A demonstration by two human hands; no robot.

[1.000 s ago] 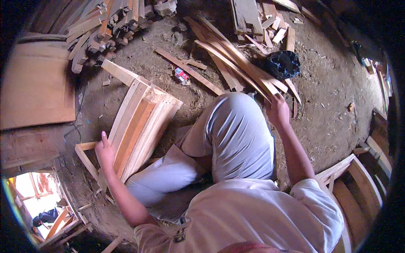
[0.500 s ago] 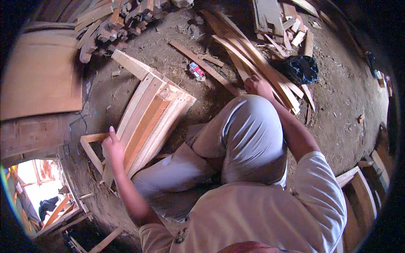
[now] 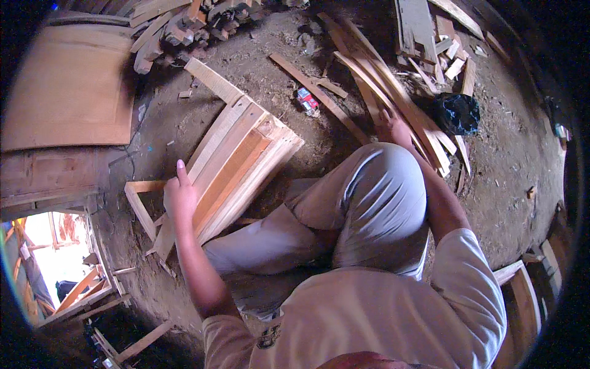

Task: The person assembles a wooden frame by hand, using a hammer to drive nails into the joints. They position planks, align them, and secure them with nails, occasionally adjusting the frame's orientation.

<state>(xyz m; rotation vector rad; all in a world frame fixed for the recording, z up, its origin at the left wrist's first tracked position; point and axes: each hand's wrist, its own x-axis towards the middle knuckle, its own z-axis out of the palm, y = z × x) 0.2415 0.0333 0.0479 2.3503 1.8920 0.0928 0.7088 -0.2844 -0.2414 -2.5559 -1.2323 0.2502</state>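
A partly built wooden frame of several pale and orange-brown planks leans at an angle in front of my bent legs. My left hand grips its near left edge, one finger stretched along the wood and the others partly hidden. Beyond my raised knee, my right hand reaches to the long thin wood strips on the ground. Its fingers are apart, close to or touching the strips, and none is lifted. The knee hides part of the right wrist.
A small red-and-white packet lies by a loose brown strip. A black plastic bundle sits right of the strips. Stacked timber, a large panel and scrap offcuts surround the dirt floor.
The view has shifted, so everything appears a little to the right. My right hand's curled fingers have spread beside the strips. My left hand stays on the frame.
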